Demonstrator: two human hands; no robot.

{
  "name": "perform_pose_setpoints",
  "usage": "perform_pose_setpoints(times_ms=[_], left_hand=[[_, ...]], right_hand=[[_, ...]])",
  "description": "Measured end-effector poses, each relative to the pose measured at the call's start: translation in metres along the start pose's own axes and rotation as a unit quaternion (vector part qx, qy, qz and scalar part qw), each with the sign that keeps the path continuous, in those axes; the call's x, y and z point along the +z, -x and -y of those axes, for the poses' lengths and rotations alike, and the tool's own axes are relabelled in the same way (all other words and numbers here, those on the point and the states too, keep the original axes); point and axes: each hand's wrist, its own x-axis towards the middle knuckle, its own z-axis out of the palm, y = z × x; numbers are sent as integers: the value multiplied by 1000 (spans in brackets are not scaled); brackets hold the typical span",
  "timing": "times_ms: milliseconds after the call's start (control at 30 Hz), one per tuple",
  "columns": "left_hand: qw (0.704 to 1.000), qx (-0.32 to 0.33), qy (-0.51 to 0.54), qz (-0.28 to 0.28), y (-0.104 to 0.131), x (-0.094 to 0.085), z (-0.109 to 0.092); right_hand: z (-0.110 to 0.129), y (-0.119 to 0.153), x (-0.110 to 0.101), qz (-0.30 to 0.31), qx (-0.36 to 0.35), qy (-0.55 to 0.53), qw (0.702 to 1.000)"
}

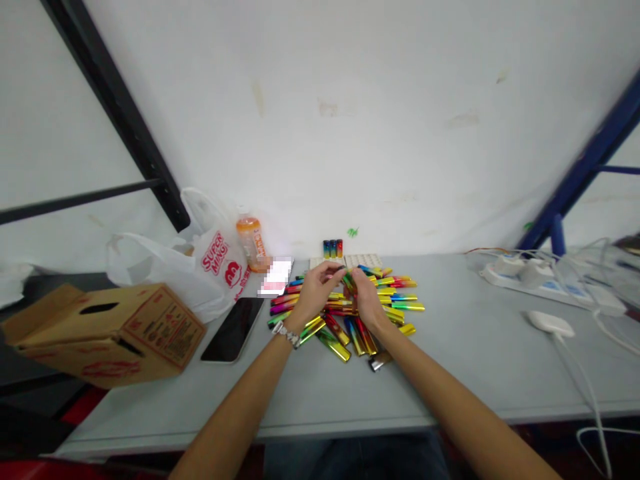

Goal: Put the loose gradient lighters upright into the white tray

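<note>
Many shiny metallic tubes (335, 347) in red, gold, green and blue are spread in a loose heap on the grey table. My left hand (320, 287) and my right hand (367, 293) meet above the heap, with a green tube (348, 280) between their fingers. A metal watch is on the left wrist. Behind the hands, three short tubes (333, 249), two blue and one red, stand upright at the back of a pale tray (363, 261) with small holes. A second pale tray part lies left of it, partly hidden by my left hand.
On the left are a cardboard box (150, 327), a white plastic bag (200, 273), an orange-capped bottle (253, 243) and a black phone (233, 330). A power strip (545, 283) and a white charger (551, 324) with cables lie on the right. The wall rises behind.
</note>
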Motion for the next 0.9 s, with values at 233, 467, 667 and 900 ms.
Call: perform_pose_setpoints(times_ms=[233,467,667,900], left_hand=[[992,-9,-98,-76,-63,-52,21],[970,9,-242,-9,-107,-59,49],[964,-21,-264,11,-120,-55,68],[968,-46,-244,47,-126,-66,70]], right_hand=[[-2,-9,-12,-111,-20,109,988],[-9,-12,-13,-94,-30,107,989],[-7,-14,-15,-95,-19,107,990],[-3,-17,-20,-89,-7,109,990]])
